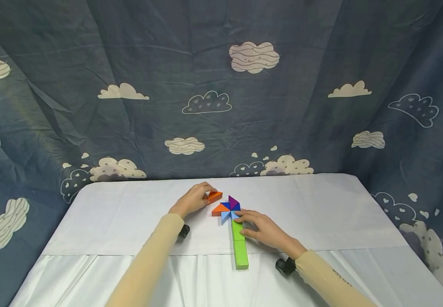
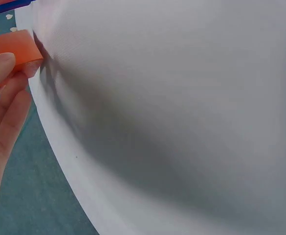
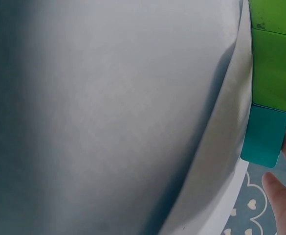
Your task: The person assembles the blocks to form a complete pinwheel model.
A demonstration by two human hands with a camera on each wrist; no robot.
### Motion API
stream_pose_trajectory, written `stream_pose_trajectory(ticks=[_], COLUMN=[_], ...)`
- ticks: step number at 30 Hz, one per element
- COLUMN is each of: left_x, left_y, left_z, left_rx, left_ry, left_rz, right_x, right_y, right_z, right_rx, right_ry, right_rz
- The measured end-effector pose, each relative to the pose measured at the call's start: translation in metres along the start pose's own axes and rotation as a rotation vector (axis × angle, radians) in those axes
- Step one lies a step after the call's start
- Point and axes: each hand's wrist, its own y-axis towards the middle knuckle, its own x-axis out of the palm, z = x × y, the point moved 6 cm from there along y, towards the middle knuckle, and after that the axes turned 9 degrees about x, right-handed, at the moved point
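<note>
My left hand (image 1: 195, 199) pinches an orange triangular block (image 1: 215, 196) between thumb and fingers, just beyond a pinwheel of blocks on the white table. In the left wrist view, thumb and fingers grip this orange block (image 2: 21, 48) by one end. The pinwheel has an orange triangle (image 1: 219, 210), a purple one (image 1: 233, 202), and dark blue and light blue (image 1: 225, 216) ones. Two green blocks (image 1: 241, 255) run from it toward me like a stem. My right hand (image 1: 261, 229) rests its fingers at the pinwheel's right side. In the right wrist view, its fingers lie beside a teal block face (image 3: 265, 136).
A white cloth (image 1: 302, 204) covers the table. Behind it hangs a dark curtain (image 1: 282, 115) printed with clouds. Small black cameras sit at the left wrist (image 1: 184, 231) and right wrist (image 1: 285, 267), low over the cloth.
</note>
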Motion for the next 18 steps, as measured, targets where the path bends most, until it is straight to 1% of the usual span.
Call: stream_pose_trajectory(ticks=[5, 9, 12, 18], left_x=[-0.009, -0.014, -0.019, -0.029], left_y=[-0.012, -0.022, -0.029, -0.039], left_z=[0.002, 0.004, 0.007, 0.019], left_rx=[0.006, -0.001, 0.009, 0.068], left_ry=[-0.046, -0.072, -0.066, -0.028], left_rz=[0.070, 0.107, 0.133, 0.193], right_x=[0.000, 0.000, -0.001, 0.000], right_y=[0.000, -0.001, -0.001, 0.000], right_z=[0.000, 0.001, 0.000, 0.000], right_rx=[-0.001, -0.006, -0.011, -0.010], right_ry=[-0.002, -0.002, 0.000, 0.001], right_rz=[0.001, 0.005, 0.007, 0.005])
